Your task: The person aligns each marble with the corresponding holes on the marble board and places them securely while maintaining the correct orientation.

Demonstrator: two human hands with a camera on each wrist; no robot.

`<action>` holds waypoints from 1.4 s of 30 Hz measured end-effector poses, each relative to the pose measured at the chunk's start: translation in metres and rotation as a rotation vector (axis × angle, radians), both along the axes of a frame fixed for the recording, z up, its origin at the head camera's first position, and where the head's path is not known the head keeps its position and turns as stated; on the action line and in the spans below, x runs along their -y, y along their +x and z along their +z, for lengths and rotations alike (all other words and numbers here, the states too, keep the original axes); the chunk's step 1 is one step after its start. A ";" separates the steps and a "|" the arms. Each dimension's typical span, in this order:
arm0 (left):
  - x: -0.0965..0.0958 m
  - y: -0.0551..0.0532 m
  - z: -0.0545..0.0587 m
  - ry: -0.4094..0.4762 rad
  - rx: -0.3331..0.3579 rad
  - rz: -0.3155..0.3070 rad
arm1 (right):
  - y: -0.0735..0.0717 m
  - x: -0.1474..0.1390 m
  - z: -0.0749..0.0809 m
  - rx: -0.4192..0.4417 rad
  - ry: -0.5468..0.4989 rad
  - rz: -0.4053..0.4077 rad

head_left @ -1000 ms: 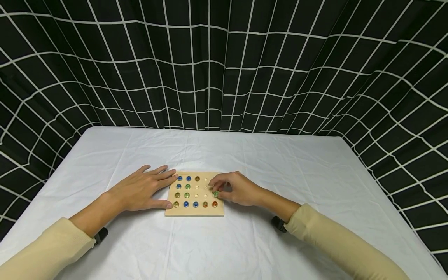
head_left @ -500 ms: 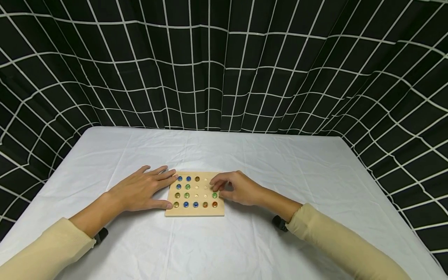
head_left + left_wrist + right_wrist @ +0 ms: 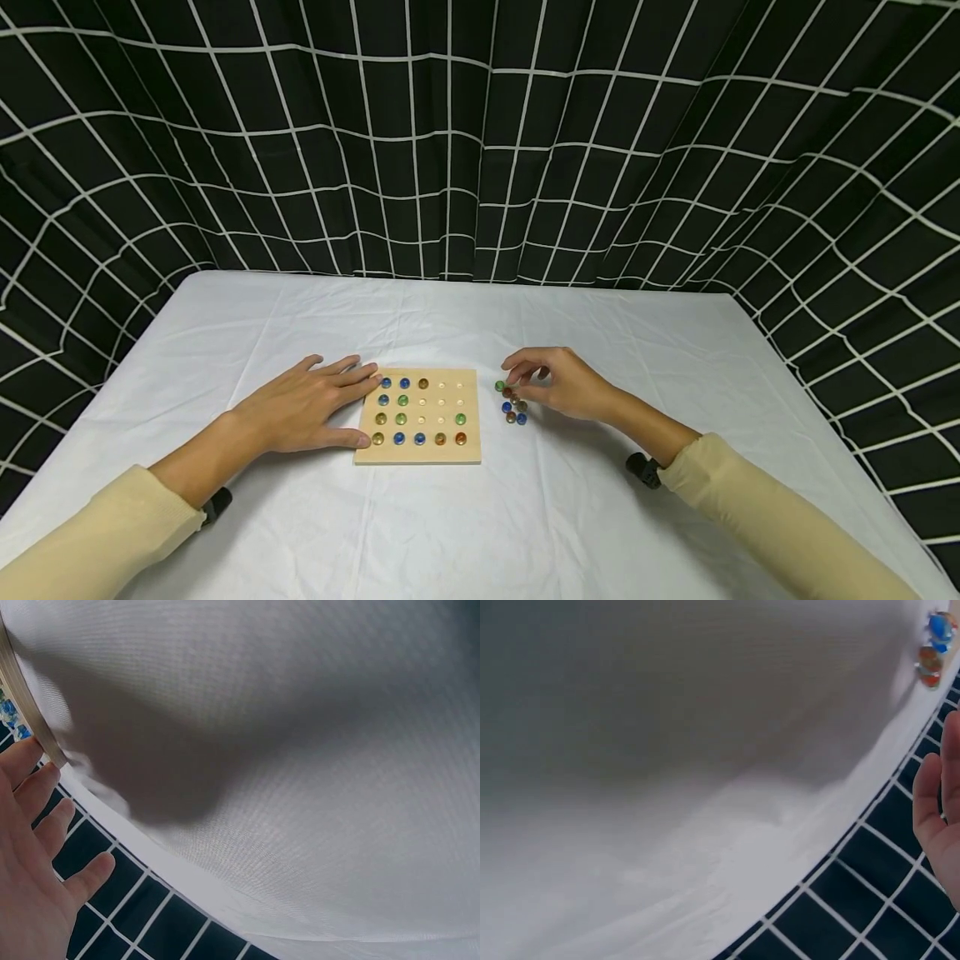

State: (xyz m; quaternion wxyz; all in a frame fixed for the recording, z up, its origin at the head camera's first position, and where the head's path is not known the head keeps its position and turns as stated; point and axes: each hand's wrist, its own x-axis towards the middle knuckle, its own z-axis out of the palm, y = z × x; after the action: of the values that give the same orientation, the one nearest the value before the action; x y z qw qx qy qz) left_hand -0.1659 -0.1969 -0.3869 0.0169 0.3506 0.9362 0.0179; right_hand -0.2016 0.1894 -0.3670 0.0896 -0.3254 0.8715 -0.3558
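Note:
A square wooden board lies flat on the table, with blue, green, amber and orange glass marbles in many of its hollows. My left hand rests at the board's left side, its fingers spread and straight, fingertips on the edge. In the left wrist view those fingers lie along the board's edge. To the right of the board, my right hand hovers over a small cluster of loose marbles. Its thumb and index finger are bent and apart, right at the marbles, and partly hide them.
White cloth covers the table, wrinkled in places. A black curtain with a white grid surrounds its back and sides. Several hollows towards the board's middle and far right hold no marble.
My right hand let go of a green marble in the board's right column, then moved right to the loose marbles, uncovering some. The left hand has stayed still.

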 end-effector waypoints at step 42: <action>-0.001 0.001 0.002 0.006 0.001 -0.005 | 0.003 -0.010 -0.014 0.013 0.092 0.017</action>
State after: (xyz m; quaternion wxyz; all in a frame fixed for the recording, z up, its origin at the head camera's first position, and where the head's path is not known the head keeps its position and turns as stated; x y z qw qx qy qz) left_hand -0.1648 -0.1964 -0.3848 0.0163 0.3530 0.9353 0.0210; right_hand -0.1988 0.1998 -0.3813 0.1130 -0.3258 0.8837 -0.3165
